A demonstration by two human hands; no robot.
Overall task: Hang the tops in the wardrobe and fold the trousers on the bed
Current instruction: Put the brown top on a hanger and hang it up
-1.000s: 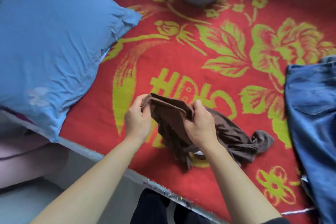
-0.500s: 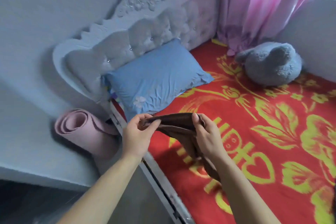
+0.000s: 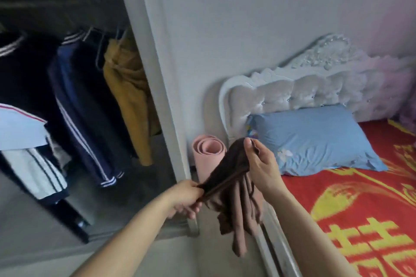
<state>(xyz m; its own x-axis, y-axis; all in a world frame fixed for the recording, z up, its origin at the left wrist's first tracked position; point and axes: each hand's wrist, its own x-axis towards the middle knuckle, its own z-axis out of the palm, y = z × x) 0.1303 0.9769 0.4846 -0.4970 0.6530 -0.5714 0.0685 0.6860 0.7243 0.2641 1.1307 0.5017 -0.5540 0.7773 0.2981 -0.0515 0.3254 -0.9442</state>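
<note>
Red and yellow blanket [image 3: 360,200] covers the bed [image 3: 275,247] at the right, where a blue pillow [image 3: 315,139] leans on the tufted white headboard [image 3: 292,92]. A rolled pink mat [image 3: 206,155] stands against the pale wall [image 3: 247,18], between the headboard and the open wardrobe [image 3: 162,96]. Inside the wardrobe hang a mustard garment [image 3: 130,96] and a navy striped jacket [image 3: 83,123]. Beside the bed's edge the hands are apart, both clamped on the brown garment [image 3: 234,186]. The left hand [image 3: 184,195] grips its low end and the right hand [image 3: 263,164] pinches the raised end, the rest dangling.
</note>
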